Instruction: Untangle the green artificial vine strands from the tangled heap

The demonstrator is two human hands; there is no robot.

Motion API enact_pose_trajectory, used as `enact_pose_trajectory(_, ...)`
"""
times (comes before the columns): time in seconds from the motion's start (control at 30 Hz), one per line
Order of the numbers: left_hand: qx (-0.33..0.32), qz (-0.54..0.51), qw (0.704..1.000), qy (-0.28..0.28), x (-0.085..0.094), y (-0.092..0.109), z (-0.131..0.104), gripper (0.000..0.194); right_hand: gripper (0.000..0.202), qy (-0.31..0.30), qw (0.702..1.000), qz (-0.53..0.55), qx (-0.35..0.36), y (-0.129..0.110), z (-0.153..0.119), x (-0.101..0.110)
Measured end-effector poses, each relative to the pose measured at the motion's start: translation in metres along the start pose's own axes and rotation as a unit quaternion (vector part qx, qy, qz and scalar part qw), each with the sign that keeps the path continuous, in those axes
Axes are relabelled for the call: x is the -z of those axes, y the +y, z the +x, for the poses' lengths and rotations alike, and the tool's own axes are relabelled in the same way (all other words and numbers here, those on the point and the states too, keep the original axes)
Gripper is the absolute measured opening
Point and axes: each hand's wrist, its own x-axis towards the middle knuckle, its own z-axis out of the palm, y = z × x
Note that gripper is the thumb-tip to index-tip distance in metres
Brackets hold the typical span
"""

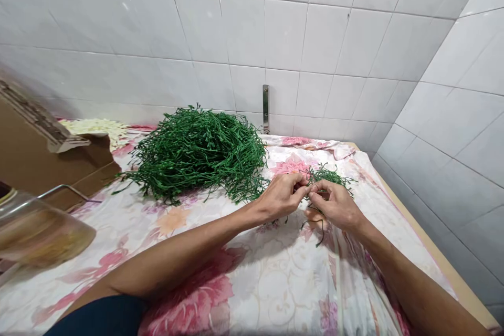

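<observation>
My left hand (280,195) and my right hand (335,205) meet fingertip to fingertip over the cloth, right of centre. Both are closed in a pinch on thin green artificial plant stems; the exact grip points are hidden by the fingers. A loose green stem (322,232) dangles below my right hand. Just behind the right hand lies a small bunch of green stems (328,174). To the left of my left hand rises a large tangled heap of the same green stems (200,152), with small buds at their tips.
A floral cloth (271,289) covers the table. At left stand a cardboard box (90,168) and a clear plastic container (47,231) with a wire handle. Pale yellow pieces (98,130) lie behind the box. White tiled walls (244,31) bound the back and right; a metal bracket (266,109) stands against the back one.
</observation>
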Motion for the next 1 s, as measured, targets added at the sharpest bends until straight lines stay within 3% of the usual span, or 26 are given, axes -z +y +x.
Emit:
enact_pose_trajectory(0.13,-0.013,0.028,0.999,0.024,-0.004,0.001,0.0,0.019,0.015,0.008,0.999,-0.026,-0.02,0.003,0.0,-0.001)
enact_pose_trajectory(0.33,-0.003,0.031,0.999,0.036,-0.008,-0.002,0.0,0.02,0.012,0.064,0.989,-0.115,0.07,0.003,0.0,-0.005)
enact_pose_trajectory(0.53,-0.052,0.091,0.993,0.047,-0.014,-0.011,-0.002,0.019,0.008,0.082,0.978,-0.155,0.11,-0.005,-0.003,-0.008)
enact_pose_trajectory(0.63,-0.107,0.149,0.98,0.077,-0.02,-0.017,-0.004,0.016,0.01,0.065,0.986,-0.142,0.063,-0.005,-0.003,-0.008)
enact_pose_trajectory(0.8,-0.191,0.287,0.93,0.125,-0.031,-0.028,-0.005,0.015,0.012,0.054,0.988,-0.14,-0.021,0.0,-0.001,-0.011)
enact_pose_trajectory(0.9,-0.199,0.339,0.912,0.115,-0.037,-0.031,-0.005,0.013,0.012,0.094,0.982,-0.161,0.034,0.006,0.0,-0.016)
enact_pose_trajectory(1.0,-0.167,0.351,0.917,0.087,-0.04,-0.029,-0.004,0.012,0.008,0.14,0.971,-0.175,0.084,0.011,0.002,-0.021)
